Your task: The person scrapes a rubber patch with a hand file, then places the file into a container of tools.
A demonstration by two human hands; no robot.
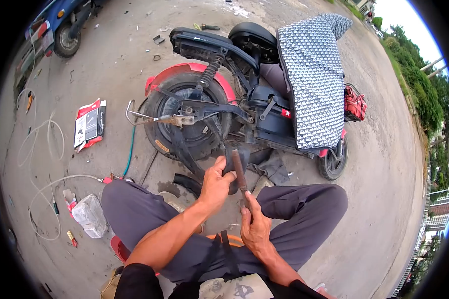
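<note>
My left hand (216, 185) is closed on a black inner tube (185, 155), which comes out of the rear wheel (157, 122) of a red and black scooter. In my right hand (256, 225) is a rusty brown file (239, 169), gripped by its lower end and pointing up. The file lies against or just over the stretch of tube beside my left fingers; whether it touches cannot be made out. A tyre lever or bent metal stand (134, 115) sticks out left of the wheel's axle.
A patterned cover (314, 79) drapes over the scooter's front. On the ground to the left lie a red and white packet (90, 124), a clear air hose (52, 185), a stone block (90, 215) and a small yellow tube (72, 238). A blue vehicle (60, 15) stands at upper left.
</note>
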